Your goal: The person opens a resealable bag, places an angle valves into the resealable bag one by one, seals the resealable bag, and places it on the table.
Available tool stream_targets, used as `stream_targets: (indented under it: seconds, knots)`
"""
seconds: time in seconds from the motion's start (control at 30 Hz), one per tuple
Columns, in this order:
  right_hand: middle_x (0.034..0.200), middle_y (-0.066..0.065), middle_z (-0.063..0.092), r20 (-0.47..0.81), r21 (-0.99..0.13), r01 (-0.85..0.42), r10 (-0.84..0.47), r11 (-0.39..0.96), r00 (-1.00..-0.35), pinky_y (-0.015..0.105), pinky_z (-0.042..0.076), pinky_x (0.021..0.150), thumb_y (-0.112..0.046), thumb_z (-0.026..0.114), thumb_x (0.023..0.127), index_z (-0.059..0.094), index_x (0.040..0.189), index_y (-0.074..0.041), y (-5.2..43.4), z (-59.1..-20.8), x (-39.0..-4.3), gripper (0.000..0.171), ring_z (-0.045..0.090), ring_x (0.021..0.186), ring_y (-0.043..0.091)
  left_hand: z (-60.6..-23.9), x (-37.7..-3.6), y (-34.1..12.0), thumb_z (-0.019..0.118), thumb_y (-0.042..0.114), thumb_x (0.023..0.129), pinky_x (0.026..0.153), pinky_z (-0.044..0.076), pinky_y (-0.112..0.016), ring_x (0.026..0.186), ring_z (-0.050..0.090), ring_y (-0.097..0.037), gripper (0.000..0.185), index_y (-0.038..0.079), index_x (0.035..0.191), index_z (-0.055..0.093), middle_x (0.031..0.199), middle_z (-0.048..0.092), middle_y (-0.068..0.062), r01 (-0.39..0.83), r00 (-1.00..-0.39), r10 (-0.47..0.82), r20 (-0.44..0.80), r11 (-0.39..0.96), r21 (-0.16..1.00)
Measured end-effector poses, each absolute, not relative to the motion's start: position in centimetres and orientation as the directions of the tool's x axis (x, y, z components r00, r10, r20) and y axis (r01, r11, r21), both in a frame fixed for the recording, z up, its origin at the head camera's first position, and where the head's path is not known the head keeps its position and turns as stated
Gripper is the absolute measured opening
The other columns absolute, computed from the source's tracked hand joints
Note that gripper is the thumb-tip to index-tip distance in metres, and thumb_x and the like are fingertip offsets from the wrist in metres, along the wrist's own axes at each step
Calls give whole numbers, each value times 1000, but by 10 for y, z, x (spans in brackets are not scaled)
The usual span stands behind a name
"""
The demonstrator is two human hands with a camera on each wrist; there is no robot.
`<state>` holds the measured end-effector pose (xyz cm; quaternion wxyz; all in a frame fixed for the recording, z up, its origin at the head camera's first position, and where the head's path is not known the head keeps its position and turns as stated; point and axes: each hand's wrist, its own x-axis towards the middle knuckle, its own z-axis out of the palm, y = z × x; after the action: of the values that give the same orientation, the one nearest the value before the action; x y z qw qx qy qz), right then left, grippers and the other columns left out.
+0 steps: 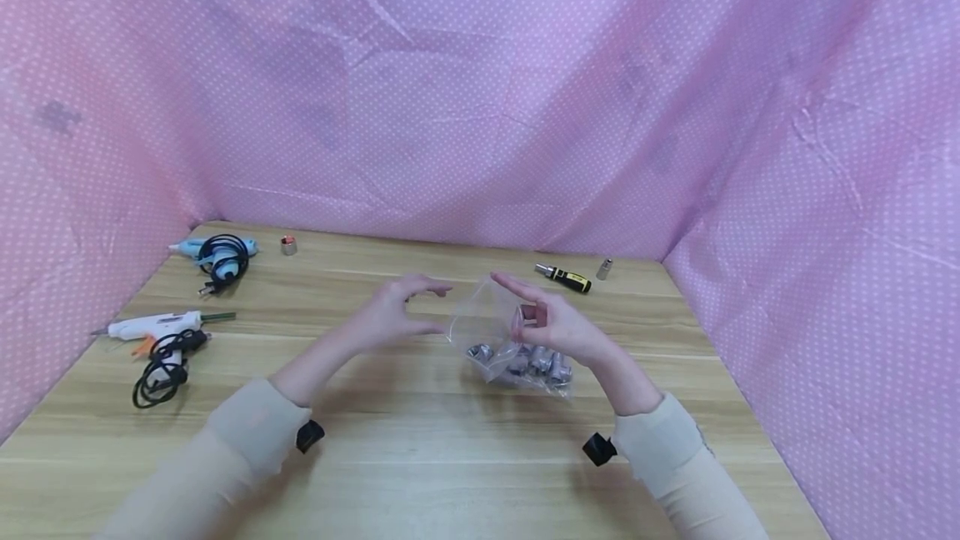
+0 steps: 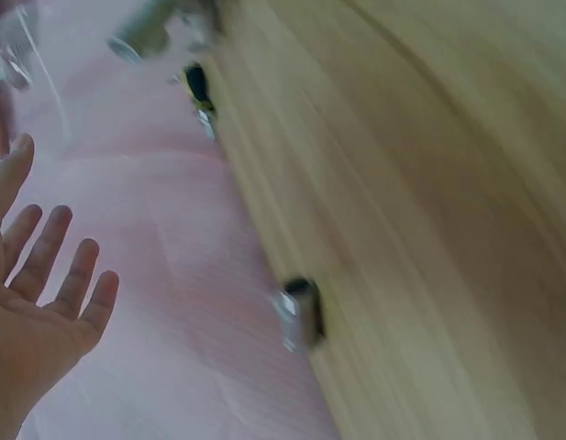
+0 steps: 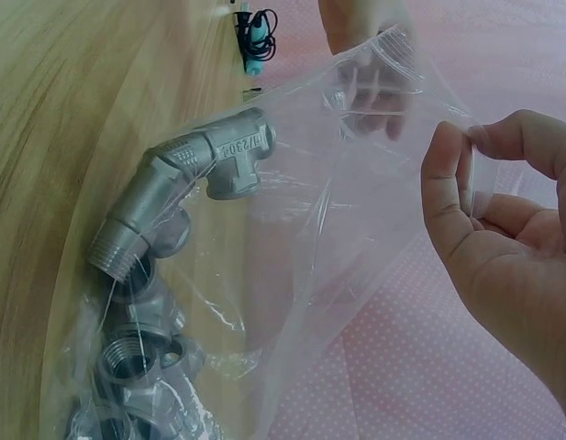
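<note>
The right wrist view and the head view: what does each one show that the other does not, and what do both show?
Only the right wrist view shows the threads and stamped marking on the metal pipe fittings. Only the head view shows the white glue gun, the screwdriver and the left hand with open fingers. Both show the right hand pinching the clear plastic bag, and the wooden table.

A metal pipe fitting [image 3: 223,156] inside a clear plastic bag [image 3: 356,211] is showing raised characters on its side that read roughly "1/2 304"; no other lettering is showing clearly enough to read.
</note>
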<state>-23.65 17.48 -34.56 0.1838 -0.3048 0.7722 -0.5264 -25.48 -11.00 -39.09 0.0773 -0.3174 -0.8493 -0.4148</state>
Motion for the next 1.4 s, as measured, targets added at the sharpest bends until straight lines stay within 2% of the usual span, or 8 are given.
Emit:
stream_targets:
  seconds: [0.13,0.33,0.5,0.63,0.77,0.93,1.23,1.4]
  knots:
    - [156,-4,21,43,-922,-286,-663,262,-747,25,53,62,7,61,83,26,150,-24,175,-345,-236,81,57,77,13,-398,-269,-124,84,21,70,105,39,-47,117,54,-28,62,7,125,59,122,62,-9,565,-809,486,330,491,662]
    - [155,-5,22,49,-922,-288,-662,258,-748,31,55,66,6,63,82,26,149,-24,175,-346,-236,82,57,76,12,-412,-293,-143,83,22,71,109,32,-52,126,44,-34,71,4,132,52,134,53,-15,519,-836,481,263,542,661]
    - [155,-4,22,51,-928,-281,-663,245,-747,23,53,63,4,63,82,27,149,-23,176,-347,-236,81,57,75,11,-430,-309,-158,82,18,71,110,26,-56,129,38,-39,75,0,134,47,137,47,-21,531,-831,499,246,581,617]
    - [155,-3,22,55,-930,-282,-669,236,-741,23,52,63,4,63,82,26,150,-22,177,-348,-236,81,57,75,11,-441,-316,-165,82,22,71,110,24,-59,130,35,-41,78,2,136,46,140,44,-21,498,-845,504,176,625,601]
    - [156,-3,22,58,-930,-284,-673,231,-738,23,52,63,5,63,83,26,150,-21,177,-350,-237,81,56,75,11,-450,-321,-171,82,26,71,109,25,-59,130,35,-40,80,5,138,45,141,43,-20,470,-851,512,114,648,600]
    - [156,-2,22,64,-930,-289,-675,227,-735,23,52,62,5,62,83,26,150,-20,177,-350,-238,80,56,74,11,-458,-329,-176,82,24,72,107,29,-59,124,42,-40,76,3,136,47,134,49,-21,496,-834,538,125,631,596]
    - [155,-2,23,71,-931,-294,-683,216,-727,22,51,61,6,61,83,26,150,-20,178,-351,-240,80,56,74,11,-460,-336,-177,79,17,76,101,42,-49,113,54,-32,66,0,132,50,123,58,-18,469,-828,554,94,591,656]
    - [156,-2,23,74,-926,-305,-681,225,-729,24,51,62,7,61,83,26,150,-19,177,-350,-240,81,56,74,11,-462,-338,-177,78,16,77,98,45,-46,110,56,-29,59,3,129,53,120,60,-15,456,-835,543,87,596,661]
